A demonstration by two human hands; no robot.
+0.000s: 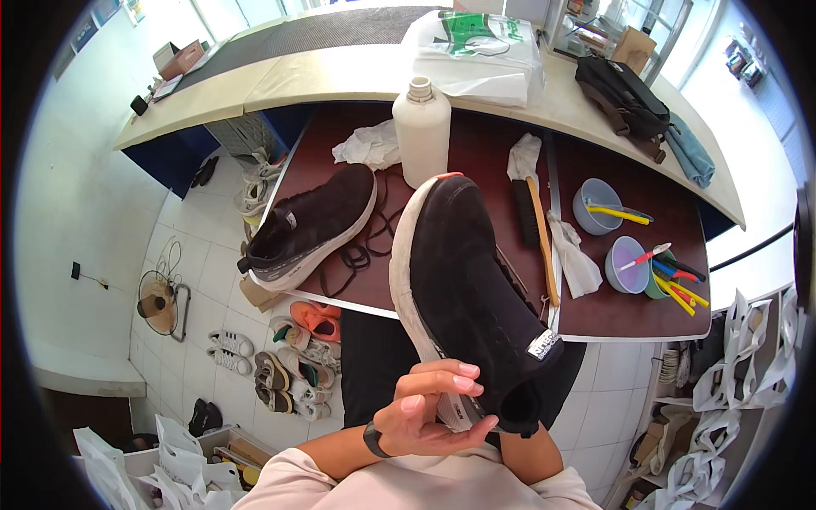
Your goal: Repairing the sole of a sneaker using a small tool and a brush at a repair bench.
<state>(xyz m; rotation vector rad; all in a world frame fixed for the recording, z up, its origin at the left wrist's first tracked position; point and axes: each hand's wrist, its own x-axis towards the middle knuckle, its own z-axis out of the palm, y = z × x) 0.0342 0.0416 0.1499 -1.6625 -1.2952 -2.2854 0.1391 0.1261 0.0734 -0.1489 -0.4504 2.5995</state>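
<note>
A black shoe (pixel 463 289) with a white sole is raised upright in front of me, toe up. My left hand (pixel 429 404) grips it near the heel, fingers bent against the sole side. My right forearm (pixel 531 455) comes up behind the heel; that hand is hidden by the shoe. On the dark red table (pixel 629 319) lie the other black shoe (pixel 319 208), loose black laces (pixel 353 259), a wooden-handled brush (pixel 534 234) and white cloths (pixel 574 263). A white plastic bottle (pixel 422 136) stands behind the raised shoe.
Cups (pixel 625 268) with coloured brushes sit right. A cream counter (pixel 340 81) behind holds a plastic bag (pixel 472 59) and a black bag (pixel 620 98). Shoes (pixel 293 374) lie on the floor lower left. Shelves with white bags (pixel 722 357) stand right, more bags (pixel 170 459) lower left.
</note>
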